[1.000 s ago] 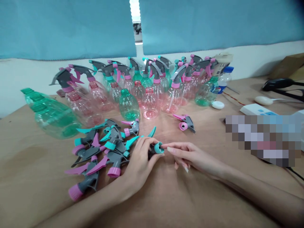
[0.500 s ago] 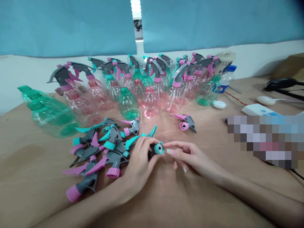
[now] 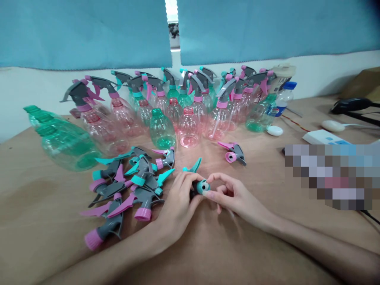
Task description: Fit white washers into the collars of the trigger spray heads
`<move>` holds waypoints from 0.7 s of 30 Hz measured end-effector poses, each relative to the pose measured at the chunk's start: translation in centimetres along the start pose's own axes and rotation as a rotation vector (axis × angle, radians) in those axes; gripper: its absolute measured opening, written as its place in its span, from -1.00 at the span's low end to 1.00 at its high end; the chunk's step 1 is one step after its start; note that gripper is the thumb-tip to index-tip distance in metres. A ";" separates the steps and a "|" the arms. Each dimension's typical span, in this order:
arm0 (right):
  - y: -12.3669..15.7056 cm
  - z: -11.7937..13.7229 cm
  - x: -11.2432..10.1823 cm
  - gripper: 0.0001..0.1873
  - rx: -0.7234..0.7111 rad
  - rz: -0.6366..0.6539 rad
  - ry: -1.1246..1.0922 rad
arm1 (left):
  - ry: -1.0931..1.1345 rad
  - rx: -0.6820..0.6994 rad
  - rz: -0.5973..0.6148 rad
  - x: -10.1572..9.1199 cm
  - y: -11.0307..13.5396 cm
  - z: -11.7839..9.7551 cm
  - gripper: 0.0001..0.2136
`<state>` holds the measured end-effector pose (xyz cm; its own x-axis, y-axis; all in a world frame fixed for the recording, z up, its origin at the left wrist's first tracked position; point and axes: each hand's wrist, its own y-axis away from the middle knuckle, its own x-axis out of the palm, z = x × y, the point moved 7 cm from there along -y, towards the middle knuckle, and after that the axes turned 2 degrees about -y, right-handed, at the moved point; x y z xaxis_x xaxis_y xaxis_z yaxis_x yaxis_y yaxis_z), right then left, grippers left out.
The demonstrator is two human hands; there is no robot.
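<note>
Left hand [image 3: 177,200] grips spray head [image 3: 193,190], right hand [image 3: 237,194] pinches its teal collar [image 3: 200,187], likely adjusting it; next move probably needs steady grip.

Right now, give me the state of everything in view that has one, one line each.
Left hand: closed around the teal-collared spray head
Right hand: half curled, at that same spray head
Teal-collared spray head: held, off any bottle
Lone pink-collared spray head: lying loose
Front green bottle: upright, uncapped
Front pink bottle: upright, uncapped
Blue-capped bottle: capped
</note>
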<state>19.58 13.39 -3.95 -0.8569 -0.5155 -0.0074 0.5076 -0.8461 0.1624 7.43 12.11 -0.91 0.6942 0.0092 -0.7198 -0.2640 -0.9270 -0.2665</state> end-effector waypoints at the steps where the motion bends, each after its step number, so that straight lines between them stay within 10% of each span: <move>1: 0.0 0.1 0.0 -0.70 -0.024 0.002 0.022 | 0.002 0.004 0.001 0.0 0.0 0.0 -0.80; 21: 1.0 1.6 -1.0 -0.80 -0.326 -0.109 0.269 | 0.163 -0.121 -0.008 -0.6 -0.3 0.4 -0.83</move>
<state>20.81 13.29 -2.22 -0.8750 -0.4011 -0.2710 0.4542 -0.8739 -0.1731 6.82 12.58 -0.63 0.7975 -0.0352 -0.6023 -0.1830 -0.9654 -0.1858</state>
